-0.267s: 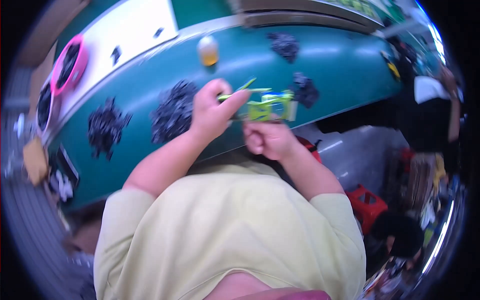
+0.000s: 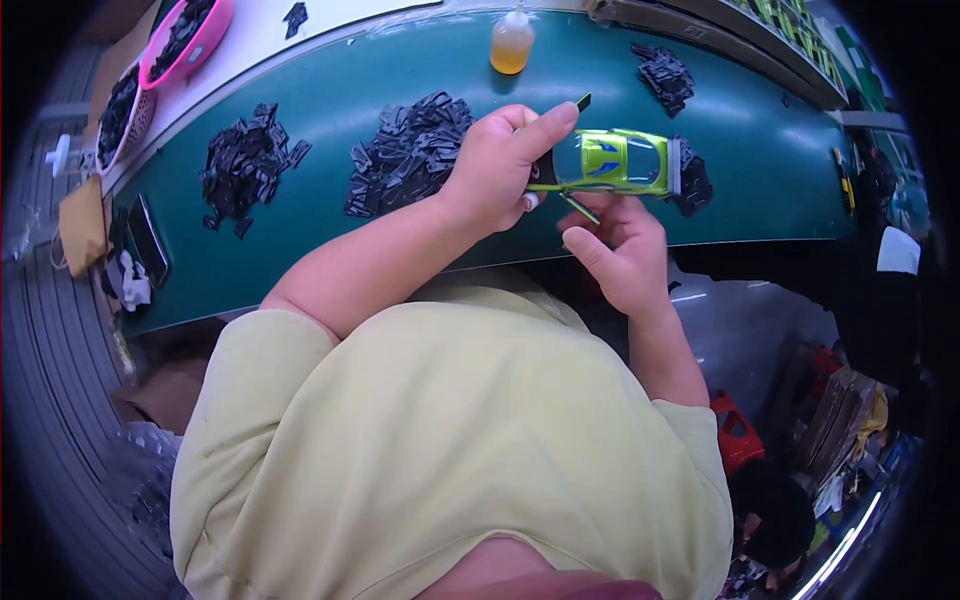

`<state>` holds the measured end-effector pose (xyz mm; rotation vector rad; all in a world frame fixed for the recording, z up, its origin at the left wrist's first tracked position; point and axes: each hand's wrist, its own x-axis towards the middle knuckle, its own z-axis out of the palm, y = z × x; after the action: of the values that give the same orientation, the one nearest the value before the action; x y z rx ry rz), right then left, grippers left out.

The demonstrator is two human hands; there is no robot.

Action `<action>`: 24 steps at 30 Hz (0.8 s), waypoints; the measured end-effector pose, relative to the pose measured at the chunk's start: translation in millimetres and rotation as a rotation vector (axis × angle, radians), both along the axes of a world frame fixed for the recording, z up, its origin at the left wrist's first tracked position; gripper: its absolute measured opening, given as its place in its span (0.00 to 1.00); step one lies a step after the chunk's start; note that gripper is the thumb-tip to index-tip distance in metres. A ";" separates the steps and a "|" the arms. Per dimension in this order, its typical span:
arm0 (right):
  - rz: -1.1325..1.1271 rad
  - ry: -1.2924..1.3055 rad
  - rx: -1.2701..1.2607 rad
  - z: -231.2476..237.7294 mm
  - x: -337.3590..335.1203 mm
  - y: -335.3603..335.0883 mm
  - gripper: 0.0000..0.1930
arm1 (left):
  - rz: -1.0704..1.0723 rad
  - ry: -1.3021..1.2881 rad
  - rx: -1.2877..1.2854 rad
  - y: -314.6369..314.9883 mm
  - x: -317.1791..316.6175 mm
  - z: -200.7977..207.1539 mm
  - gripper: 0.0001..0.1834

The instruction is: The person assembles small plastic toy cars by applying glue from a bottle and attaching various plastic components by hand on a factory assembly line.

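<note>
A lime-green toy car (image 2: 622, 152) with blue trim is held above the green table, its spoiler end pointing right. My left hand (image 2: 495, 170) is closed around the car's left end, thumb on top and fingers beneath. One door (image 2: 581, 209) stands swung out on the near side, and another panel sticks up beside my left thumb. Close by that near door is my right hand (image 2: 632, 255), thumb and fingers apart, fingertips at the car's near side. Whether they touch the door cannot be made out.
Piles of black plastic pieces (image 2: 250, 165) lie on the green table (image 2: 330, 100), one partly behind the car. A bottle of amber liquid (image 2: 511, 45) stands at the back. Pink baskets (image 2: 205, 50) hold more black pieces. Cardboard (image 2: 665, 38) edges the back; a person's dark sleeve (image 2: 880, 300) is at right.
My view has shifted, so the table sits higher in it. The car has turned its roof into view. My right hand has loosened from a curled fist to spread fingers beside the near door.
</note>
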<state>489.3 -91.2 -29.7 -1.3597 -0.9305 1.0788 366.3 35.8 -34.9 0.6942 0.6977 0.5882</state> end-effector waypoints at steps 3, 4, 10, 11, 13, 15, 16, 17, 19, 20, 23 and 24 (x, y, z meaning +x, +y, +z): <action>-0.070 -0.453 0.214 1.2 -2.3 -4.5 0.11 | -0.002 0.022 -0.054 -1.1 -0.9 7.1 0.19; -0.099 -0.612 0.281 2.2 -2.3 -5.3 0.10 | -0.007 0.044 -0.055 -1.6 -0.6 6.8 0.20; -0.091 -0.863 0.443 0.0 2.6 3.8 0.09 | -0.010 0.068 -0.077 -2.6 1.6 1.2 0.19; -0.097 -0.837 0.428 0.6 2.0 3.7 0.09 | -0.021 0.063 -0.082 -2.8 1.0 1.0 0.19; -0.099 -0.838 0.420 1.4 4.3 3.2 0.09 | -0.031 0.062 -0.105 -2.6 2.7 -0.1 0.19; -0.102 -0.840 0.411 1.6 6.2 2.5 0.09 | -0.042 0.058 -0.128 -2.9 3.7 -1.0 0.19; -0.094 -0.851 0.424 1.1 7.0 2.0 0.09 | -0.044 0.060 -0.139 -3.2 4.1 -1.3 0.19; -0.086 -0.862 0.436 0.8 7.8 1.8 0.09 | -0.045 0.061 -0.149 -3.5 4.4 -1.4 0.19; -0.084 -0.863 0.456 -0.9 9.1 3.5 0.08 | -0.053 0.055 -0.149 -2.8 3.5 -0.1 0.19; -0.080 -0.863 0.478 -1.4 9.7 3.9 0.08 | -0.057 0.051 -0.148 -2.8 3.6 0.3 0.19; -0.092 -0.829 0.440 -0.4 8.7 3.4 0.08 | -0.051 0.074 -0.136 -2.4 3.3 -1.0 0.20; -0.091 -0.828 0.440 -0.5 9.1 3.8 0.08 | -0.050 0.075 -0.136 -2.3 3.2 -0.9 0.20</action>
<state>498.4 -87.4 -30.3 -1.4517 -1.5698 0.1700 369.5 33.5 -35.8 0.6071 0.7805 0.4661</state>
